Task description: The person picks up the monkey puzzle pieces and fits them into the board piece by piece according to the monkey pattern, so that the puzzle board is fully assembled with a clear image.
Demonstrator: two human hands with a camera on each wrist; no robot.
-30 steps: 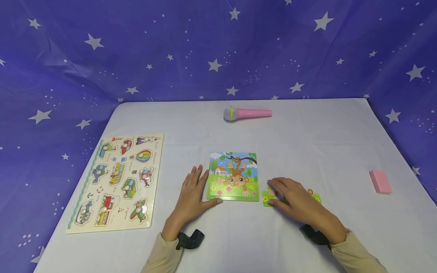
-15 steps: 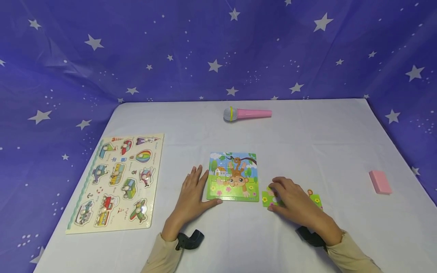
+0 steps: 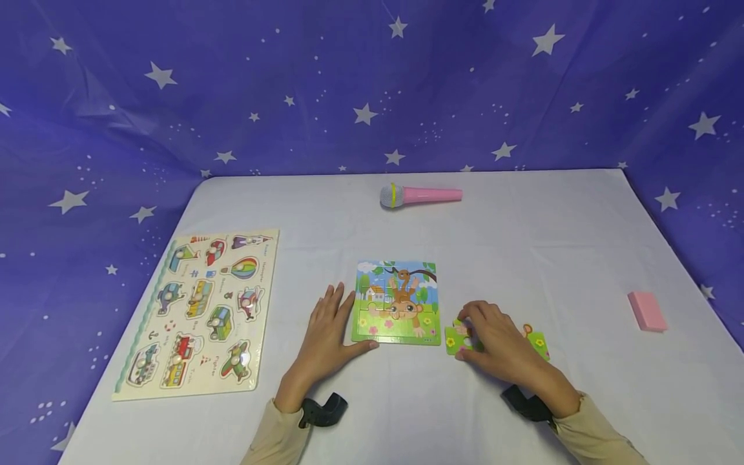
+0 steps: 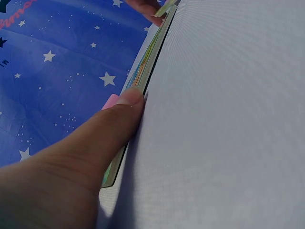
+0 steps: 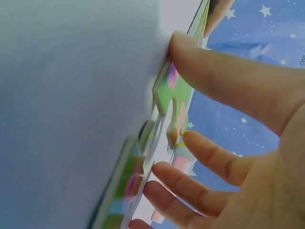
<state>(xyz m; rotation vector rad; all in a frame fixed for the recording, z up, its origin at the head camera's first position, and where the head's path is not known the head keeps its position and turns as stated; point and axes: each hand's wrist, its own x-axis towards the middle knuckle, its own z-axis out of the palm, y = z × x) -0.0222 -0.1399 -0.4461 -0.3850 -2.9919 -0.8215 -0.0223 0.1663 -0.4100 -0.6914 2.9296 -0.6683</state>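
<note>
A square jigsaw puzzle (image 3: 401, 300) with a monkey hanging from a branch lies mid-table. My left hand (image 3: 330, 332) rests at its left side, fingers extended, with the thumb (image 4: 131, 98) against the near edge. To the right of the puzzle, my right hand (image 3: 502, 345) pinches a green jigsaw piece (image 3: 456, 342) with a yellow flower on it. The right wrist view shows the thumb at one edge of this piece (image 5: 174, 88) and the index fingertip at the other. Another jigsaw piece (image 3: 538, 343) shows beyond the right hand, partly hidden by it.
A knobbed vehicle puzzle board (image 3: 217, 310) lies on the left of the white table. At the back is a pink toy microphone (image 3: 424, 195). A pink block (image 3: 648, 311) sits on the right. Blue star-printed cloth (image 3: 325, 84) hangs behind the table.
My right hand has shifted slightly, its fingertips settling on the green jigsaw piece, more of which now shows. My left hand stays beside the puzzle.
</note>
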